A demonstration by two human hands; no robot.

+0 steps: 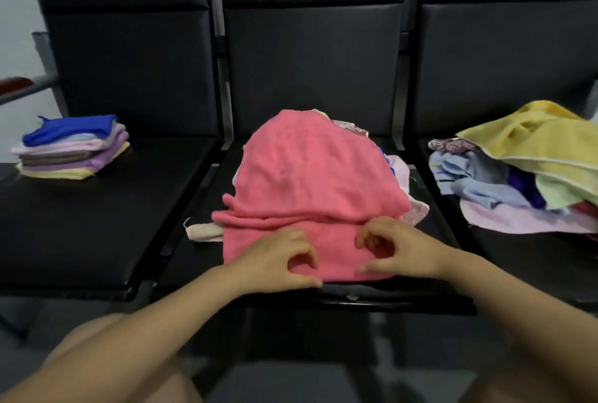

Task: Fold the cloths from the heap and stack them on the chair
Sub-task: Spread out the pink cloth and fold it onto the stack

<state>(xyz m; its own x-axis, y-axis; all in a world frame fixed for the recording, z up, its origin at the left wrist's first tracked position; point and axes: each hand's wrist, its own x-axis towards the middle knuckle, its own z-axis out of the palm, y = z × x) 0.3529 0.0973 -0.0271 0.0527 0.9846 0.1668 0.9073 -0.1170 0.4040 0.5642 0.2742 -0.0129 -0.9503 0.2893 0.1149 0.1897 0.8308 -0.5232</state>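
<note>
Pink terry cloth (310, 182) lies draped over other cloths on the middle black padded chair seat (194, 260), its near edge doubled back; left hand (278, 260) and right hand (401, 250) pinch that edge with curled fingers; best to pull both corners level and smooth the crease flat before folding again.

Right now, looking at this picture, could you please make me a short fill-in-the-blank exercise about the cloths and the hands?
1. Both hands, left and right, rest on the near edge of a cloth whose colour is ____.
2. The top cloth of the folded stack on the left chair is ____.
3. In the unfolded heap on the right chair, the topmost cloth is ____.
4. The pink cloth lies on the ____ chair of the three.

Missing words: pink; blue; yellow; middle
</note>
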